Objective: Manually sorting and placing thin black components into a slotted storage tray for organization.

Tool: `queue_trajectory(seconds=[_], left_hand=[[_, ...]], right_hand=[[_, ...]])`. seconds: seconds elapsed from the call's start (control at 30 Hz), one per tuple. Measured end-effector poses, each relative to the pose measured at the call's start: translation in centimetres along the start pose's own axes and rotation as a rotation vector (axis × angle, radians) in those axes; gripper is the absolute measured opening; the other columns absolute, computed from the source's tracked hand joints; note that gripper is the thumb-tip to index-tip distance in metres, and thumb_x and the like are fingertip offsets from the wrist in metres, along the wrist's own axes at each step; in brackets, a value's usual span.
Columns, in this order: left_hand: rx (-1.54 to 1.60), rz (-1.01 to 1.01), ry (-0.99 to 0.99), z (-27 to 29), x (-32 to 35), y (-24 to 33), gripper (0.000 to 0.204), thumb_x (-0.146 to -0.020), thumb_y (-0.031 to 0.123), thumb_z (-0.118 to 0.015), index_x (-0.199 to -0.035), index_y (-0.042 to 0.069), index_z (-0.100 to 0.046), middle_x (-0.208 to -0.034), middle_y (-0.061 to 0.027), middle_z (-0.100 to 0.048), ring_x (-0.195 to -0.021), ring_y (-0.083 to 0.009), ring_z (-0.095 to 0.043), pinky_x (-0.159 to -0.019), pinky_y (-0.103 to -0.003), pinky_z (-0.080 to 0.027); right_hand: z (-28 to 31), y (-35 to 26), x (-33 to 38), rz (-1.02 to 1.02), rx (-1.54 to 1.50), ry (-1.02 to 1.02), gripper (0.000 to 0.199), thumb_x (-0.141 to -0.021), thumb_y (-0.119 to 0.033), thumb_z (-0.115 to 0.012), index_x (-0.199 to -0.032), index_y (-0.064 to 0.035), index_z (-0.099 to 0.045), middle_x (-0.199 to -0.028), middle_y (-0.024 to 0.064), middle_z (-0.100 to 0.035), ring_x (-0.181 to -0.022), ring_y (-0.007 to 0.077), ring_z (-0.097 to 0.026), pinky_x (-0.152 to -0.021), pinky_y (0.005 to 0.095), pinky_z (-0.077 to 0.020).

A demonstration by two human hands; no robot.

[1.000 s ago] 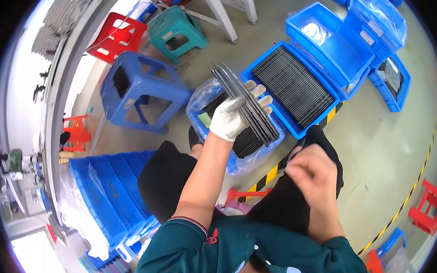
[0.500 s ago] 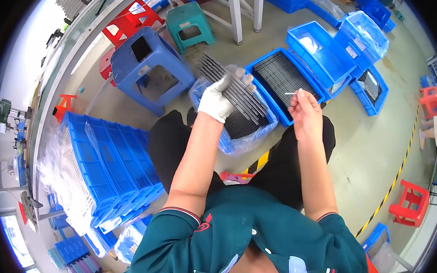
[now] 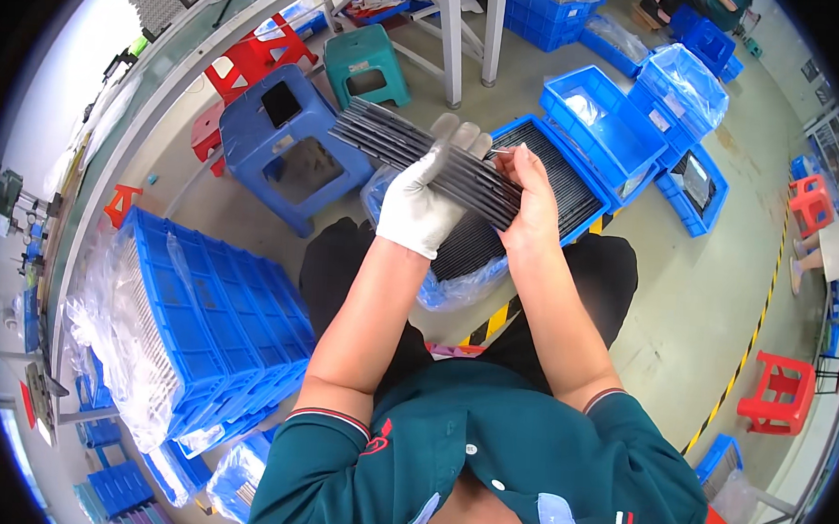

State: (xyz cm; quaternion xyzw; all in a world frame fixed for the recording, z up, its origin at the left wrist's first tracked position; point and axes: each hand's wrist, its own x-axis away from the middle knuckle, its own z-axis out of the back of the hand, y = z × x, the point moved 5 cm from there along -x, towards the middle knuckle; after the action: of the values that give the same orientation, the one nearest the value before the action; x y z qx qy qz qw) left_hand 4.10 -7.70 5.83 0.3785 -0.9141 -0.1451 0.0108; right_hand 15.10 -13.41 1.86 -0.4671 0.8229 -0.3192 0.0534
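My gloved left hand (image 3: 422, 205) is wrapped around a stack of dark thin strips (image 3: 425, 153), fingers closed over the top edge, thumb underneath, holding it just above centre frame. The stack's long axis runs from upper left down to the right, slanting across the frame. My bare right hand (image 3: 527, 196) sits at the lower-right end of that stack, fingertips pressed together on what looks like one thin strip at the end, though I can't tell exactly how many. So the left hand holds the middle, the right works the near end, both touching the stack. Below it lies a blue tray (image 3: 575, 190) full of the same dark strips, in a clear plastic bag (image 3: 456, 288). A blue stool (image 3: 288, 146) stands to the upper left.
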Motion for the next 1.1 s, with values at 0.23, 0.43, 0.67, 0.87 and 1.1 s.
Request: queue_trajectory(seconds=[0.23, 0.43, 0.67, 0.87, 1.1], left_hand=[[-0.035, -0.032, 0.263, 0.6, -2.5, 2.0, 0.029, -0.097, 0.016, -0.048, -0.125, 0.007, -0.050, -0.126, -0.0206, -0.053, -0.118, -0.0444, -0.050, -0.100, -0.058, -0.041], [0.010, -0.019, 0.193, 1.7, -5.3, 5.4, 0.024, -0.099, 0.019, -0.042, -0.120, 0.011, -0.051, -0.128, -0.0173, -0.053, -0.123, -0.0440, -0.047, -0.101, -0.064, -0.034], [0.120, -0.088, -0.015, 5.8, -6.0, 7.6, 0.029, -0.096, 0.015, -0.047, -0.124, 0.010, -0.048, -0.135, -0.0171, -0.047, -0.130, -0.0425, -0.039, -0.106, -0.061, -0.030], [0.046, -0.187, 0.036, 6.2, -5.5, 9.1, 0.031, -0.093, 0.017, -0.055, -0.122, 0.008, -0.050, -0.126, -0.0134, -0.051, -0.127, -0.0370, -0.042, -0.108, -0.058, -0.029], [0.016, -0.197, 0.037, 5.3, -5.2, 8.6, 0.032, -0.094, 0.017, -0.053, -0.125, 0.010, -0.049, -0.129, -0.0129, -0.050, -0.129, -0.0373, -0.040, -0.109, -0.058, -0.028]], right_hand=[[-3.1, -0.4, -0.5, 0.066, 0.021, -0.080, 0.009, -0.090, -0.015, -0.065, -0.092, -0.0062, -0.064, -0.087, 0.0026, -0.065, -0.081, 0.0108, -0.058, -0.076, 0.0267, -0.0487], [-3.9, -4.3, -4.8, 0.190, 0.317, -0.198, 0.016, -0.090, -0.017, -0.065, -0.100, -0.0045, -0.066, -0.083, 0.0014, -0.064, -0.073, 0.0093, -0.055, -0.067, 0.0243, -0.0447], [-2.1, -2.5, -7.3, 0.009, 0.649, -0.210, 0.021, -0.093, -0.013, -0.057, -0.108, 0.0002, -0.063, -0.084, 0.0078, -0.068, -0.070, 0.0130, -0.062, -0.064, 0.0246, -0.0494], [-2.0, 1.9, -5.8, -0.396, 0.584, -0.349, 0.026, -0.088, -0.021, -0.065, -0.101, 0.0014, -0.064, -0.086, 0.0102, -0.068, -0.073, 0.0144, -0.064, -0.069, 0.0275, -0.0533], [-3.3, 2.9, -4.5, -0.391, 0.736, -0.377, 0.026, -0.084, -0.028, -0.071, -0.075, -0.0050, -0.064, -0.074, 0.0025, -0.064, -0.068, 0.0079, -0.056, -0.065, 0.0203, -0.0450]])
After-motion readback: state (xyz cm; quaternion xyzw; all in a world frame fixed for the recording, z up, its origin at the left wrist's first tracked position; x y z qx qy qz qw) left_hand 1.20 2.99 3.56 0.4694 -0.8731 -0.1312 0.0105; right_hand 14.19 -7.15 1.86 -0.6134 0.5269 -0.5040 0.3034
